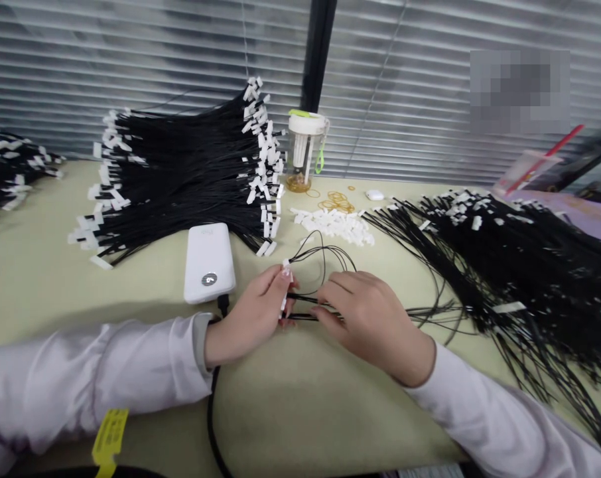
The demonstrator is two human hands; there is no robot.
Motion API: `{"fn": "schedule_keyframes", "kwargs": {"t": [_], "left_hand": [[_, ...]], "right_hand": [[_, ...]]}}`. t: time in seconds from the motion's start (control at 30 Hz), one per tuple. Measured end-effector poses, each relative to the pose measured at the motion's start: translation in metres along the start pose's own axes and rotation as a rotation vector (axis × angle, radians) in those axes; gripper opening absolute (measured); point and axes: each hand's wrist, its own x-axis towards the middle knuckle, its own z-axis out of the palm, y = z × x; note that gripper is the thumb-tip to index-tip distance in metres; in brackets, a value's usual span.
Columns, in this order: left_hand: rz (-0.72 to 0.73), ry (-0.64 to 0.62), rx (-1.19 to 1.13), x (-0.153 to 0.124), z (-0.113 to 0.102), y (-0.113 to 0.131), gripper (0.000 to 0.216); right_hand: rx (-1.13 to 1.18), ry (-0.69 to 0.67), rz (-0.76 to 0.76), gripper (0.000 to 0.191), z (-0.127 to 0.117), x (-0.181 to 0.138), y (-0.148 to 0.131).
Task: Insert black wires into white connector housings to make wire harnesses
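Note:
My left hand (263, 302) is closed on a small white connector (283, 300), pinched between thumb and fingers. Several thin black wires (300, 317) run from it to the right. My right hand (367, 318) has its fingers closed round these wires a short way from the connector. A few thinner wires loop up above both hands, and the loose ends trail out on the right beyond my right hand. Just behind the hands lies a heap of small white connectors (337, 226). Fingers hide part of the held connector.
A white power bank (209, 262) with a black cable lies left of my hands. Behind it is a big stack of black wires (181, 166) with white ends. More wires (519, 265) are piled on the right. A lidded cup (305, 149) and rubber bands (337, 202) stand near the blinds.

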Motion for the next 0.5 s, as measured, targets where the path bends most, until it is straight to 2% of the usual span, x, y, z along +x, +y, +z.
{"fn": "schedule_keyframes", "kwargs": {"t": [0.23, 0.4, 0.5], "left_hand": [[0.017, 0.006, -0.004, 0.002, -0.002, -0.006, 0.034], [0.003, 0.007, -0.005, 0.001, 0.002, -0.002, 0.033], [-0.013, 0.022, -0.017, 0.0, 0.004, 0.0, 0.031]], "right_hand": [[-0.056, -0.015, -0.031, 0.018, -0.001, 0.0, 0.004], [-0.052, 0.037, -0.037, 0.021, -0.002, 0.001, 0.008], [-0.134, 0.077, -0.001, 0.019, -0.003, 0.002, 0.011]]}}
